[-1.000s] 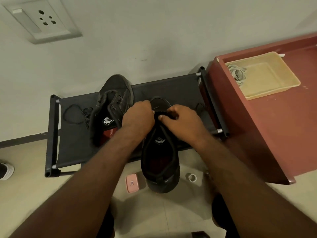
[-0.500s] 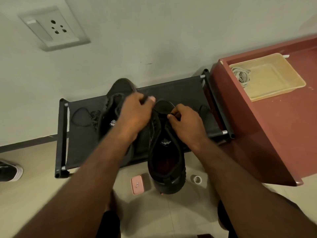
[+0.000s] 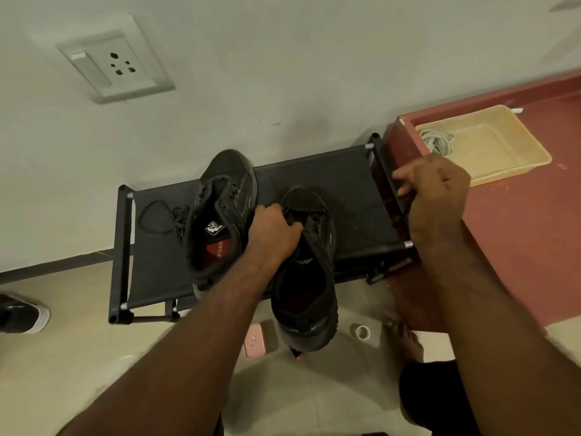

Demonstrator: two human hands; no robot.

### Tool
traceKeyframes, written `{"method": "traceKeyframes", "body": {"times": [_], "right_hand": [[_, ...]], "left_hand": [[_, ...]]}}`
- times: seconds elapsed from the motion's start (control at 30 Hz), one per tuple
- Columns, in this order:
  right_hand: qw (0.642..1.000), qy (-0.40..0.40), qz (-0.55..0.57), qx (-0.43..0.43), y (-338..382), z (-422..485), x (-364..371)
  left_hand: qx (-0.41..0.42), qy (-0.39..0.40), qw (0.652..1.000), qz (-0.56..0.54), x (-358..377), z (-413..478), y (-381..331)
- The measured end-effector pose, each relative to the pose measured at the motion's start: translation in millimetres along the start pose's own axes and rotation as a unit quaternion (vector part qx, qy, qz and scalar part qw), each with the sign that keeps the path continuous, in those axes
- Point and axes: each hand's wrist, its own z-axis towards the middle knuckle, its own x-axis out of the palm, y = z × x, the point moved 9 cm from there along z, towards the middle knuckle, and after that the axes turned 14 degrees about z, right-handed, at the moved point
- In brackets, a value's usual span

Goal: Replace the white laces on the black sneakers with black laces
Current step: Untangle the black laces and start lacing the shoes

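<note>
Floor, nearest: small pink case (image 3: 255,340) at 7 o'clock of the held shoe's heel. White tape roll (image 3: 362,332) at 5 o'clock, bare foot (image 3: 405,339) beside it.

Black mesh sneaker (image 3: 306,272) hangs heel-down over the front edge of the black fabric shoe rack (image 3: 345,174). Left hand (image 3: 276,229) grips its tongue, fingers (image 3: 294,226) clamped at the upper eyelets. Right hand (image 3: 435,190) is out at 2 o'clock, well apart from the shoe. Its fingers (image 3: 401,184) are curled together, seemingly pinching a thin black lace (image 3: 364,211) drawn taut from the eyelets; the strand is faint against the rack.

Second black sneaker (image 3: 220,212) lies at 10 o'clock on the rack and looks unlaced. Loose black lace coil (image 3: 155,217) just beside it at its 9 o'clock.

White laces (image 3: 438,141) are bundled in a beige plastic tray (image 3: 503,165) on the red-brown surface (image 3: 518,240), at 1 o'clock.

Judgement: white laces are out of both shoes, relacing is under way on the first, second shoe left.
</note>
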Motion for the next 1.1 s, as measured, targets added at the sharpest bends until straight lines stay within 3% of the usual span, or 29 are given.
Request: {"method": "traceKeyframes", "body": {"times": [0.07,0.13,0.2,0.27,0.37,0.53,0.73,0.9,1.1], "right_hand": [[0.992,0.056,-0.11,0.015,-12.8,-5.9,19.3],[0.963,0.146,-0.223,0.038,-32.9,-17.4,48.8],[0.923,0.254,-0.283,0.064,-57.6,-38.5,80.6],[0.894,0.313,-0.309,0.086,-77.2,-57.2,100.1],[0.891,0.288,-0.344,0.07,-78.7,-59.9,107.8],[0.897,0.26,-0.335,0.12,-86.9,-57.0,99.6],[0.897,0.285,-0.301,0.155,-93.1,-54.9,96.6],[0.926,0.235,-0.139,0.26,-87.9,-42.4,81.2],[0.9,0.29,-0.04,0.324,-63.6,-50.4,65.5]], "left_hand": [[0.001,-0.006,1.0,-0.01,-0.4,-1.4,0.8],[0.0,-0.009,1.0,-0.017,-1.2,-2.2,1.2],[-0.001,-0.01,1.0,-0.017,-1.4,-1.7,1.4],[0.0,-0.01,1.0,-0.015,-1.5,-2.1,0.9],[0.007,-0.008,1.0,0.008,-1.7,-2.5,-1.1],[0.008,0.006,0.999,0.043,-2.3,-3.5,-5.7],[0.002,0.02,0.999,0.051,-5.2,-9.2,-8.1],[0.007,0.024,0.995,0.092,-7.1,-12.9,-15.4],[-0.003,0.024,0.992,0.124,-6.1,-10.6,-18.5]]}}
